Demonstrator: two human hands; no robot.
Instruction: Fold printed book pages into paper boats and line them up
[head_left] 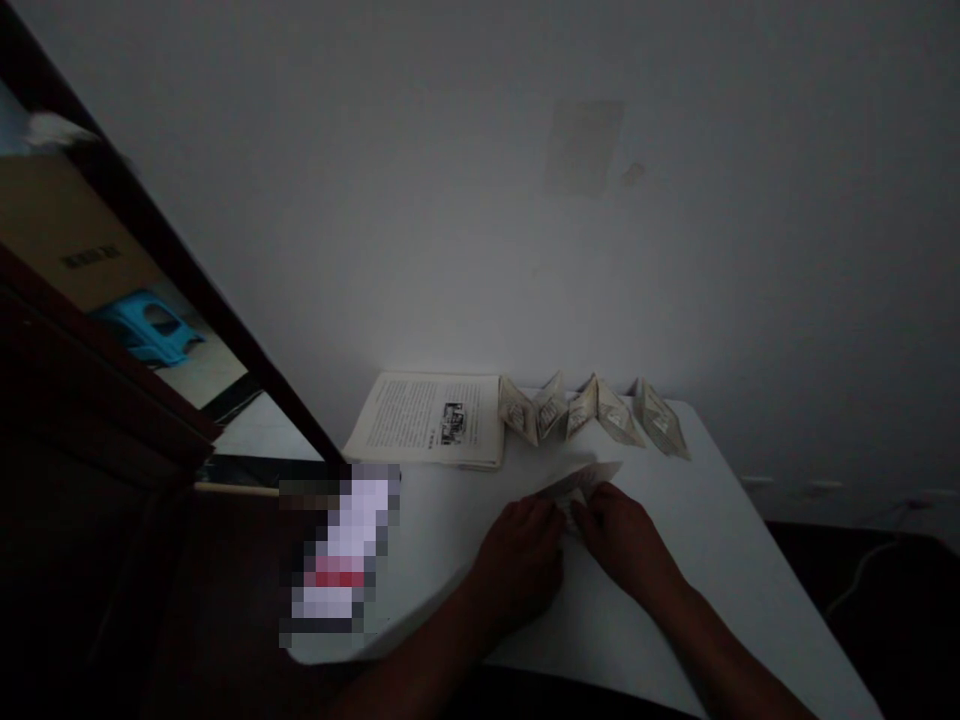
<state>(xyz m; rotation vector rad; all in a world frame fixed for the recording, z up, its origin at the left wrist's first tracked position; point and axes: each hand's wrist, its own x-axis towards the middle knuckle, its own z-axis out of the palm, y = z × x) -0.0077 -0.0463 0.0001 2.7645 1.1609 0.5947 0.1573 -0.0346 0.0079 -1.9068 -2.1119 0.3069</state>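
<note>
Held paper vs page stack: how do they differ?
Pose: the held paper is creased and angled between the left hand and right hand; the stack lies flat on the table, untouched.

Size: the held paper's visible part looks smaller than the stack.

Look: the stack's top page shows a dark picture; the held paper shows none.

Shared: pale paper.

The paper [606, 472] is pale with dark print; the book [401, 420] cream with black text and picture; the folded pieces [664, 422] beige, print-covered; the table [720, 540] white; the wall [337, 200] grey; the stool [127, 312] bright blue.
</note>
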